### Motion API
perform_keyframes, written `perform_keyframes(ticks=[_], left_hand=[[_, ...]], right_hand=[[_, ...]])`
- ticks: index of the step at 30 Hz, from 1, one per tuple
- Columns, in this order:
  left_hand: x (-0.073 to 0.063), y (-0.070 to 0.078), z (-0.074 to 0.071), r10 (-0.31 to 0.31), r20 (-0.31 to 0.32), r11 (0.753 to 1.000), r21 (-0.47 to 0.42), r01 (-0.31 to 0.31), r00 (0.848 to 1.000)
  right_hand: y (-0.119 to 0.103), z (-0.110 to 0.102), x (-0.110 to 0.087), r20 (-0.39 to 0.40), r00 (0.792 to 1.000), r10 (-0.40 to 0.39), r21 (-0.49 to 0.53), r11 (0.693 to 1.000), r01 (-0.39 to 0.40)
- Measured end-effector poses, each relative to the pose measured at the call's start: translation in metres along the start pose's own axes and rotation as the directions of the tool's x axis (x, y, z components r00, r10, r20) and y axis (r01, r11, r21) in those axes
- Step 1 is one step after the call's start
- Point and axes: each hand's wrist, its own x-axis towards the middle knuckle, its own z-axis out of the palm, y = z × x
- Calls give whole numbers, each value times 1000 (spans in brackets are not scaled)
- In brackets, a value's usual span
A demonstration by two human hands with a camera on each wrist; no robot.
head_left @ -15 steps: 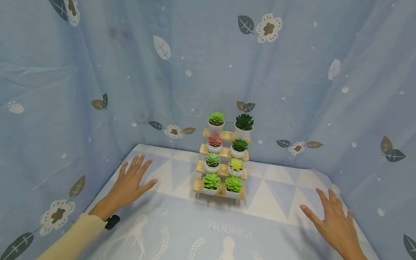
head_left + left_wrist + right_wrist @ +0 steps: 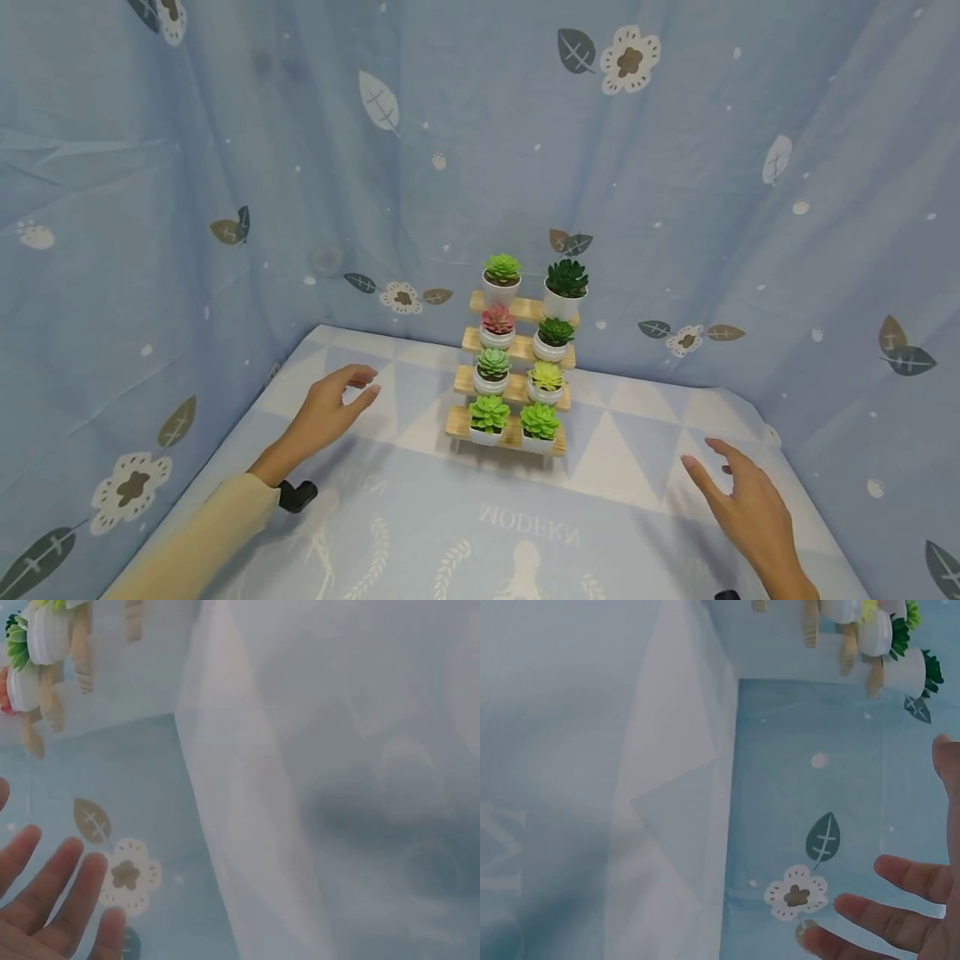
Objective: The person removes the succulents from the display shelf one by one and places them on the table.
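Note:
A stepped wooden stand with four narrow shelves bears small potted succulents in white pots, two to a shelf. Its top shelf carries a light green succulent and a dark green one. Below them come a pink succulent and several in other greens. My left hand hovers to the left of the stand, fingers loosely bent, thumb apart, holding nothing. To the right of the stand, my right hand is over the cloth with relaxed fingers and nothing in it. In the right wrist view, its fingers are spread.
A patterned light blue and white cloth covers the table. Blue curtains with flower and leaf prints surround it at the back and both sides, close behind the stand.
Both hands have turned from flat, palm-down and spread to more sideways with fingers bent. The left hand has moved a little right, toward the stand; the right slightly left. The stand has stayed in place.

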Motion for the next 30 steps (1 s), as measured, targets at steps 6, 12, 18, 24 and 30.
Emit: perform_keyframes(ticks=[6,12,18,24,30], left_hand=[[7,3,12,-5,3,998,-56,5,1000],[17,10,21,0,12,993,-121,2,1000],[28,18,33,-69,56,974,-213,79,996],[41,23,45,-134,138,932,-318,172,981],[54,23,58,-129,192,883,-424,201,973]], right_hand=[[-7,14,4,-25,999,-23,46,999,24],[-17,29,10,-126,989,-81,88,992,92],[-24,35,16,-144,984,-103,112,986,119],[-30,43,18,-146,983,-111,147,980,133],[-36,47,21,-147,982,-115,164,977,139]])
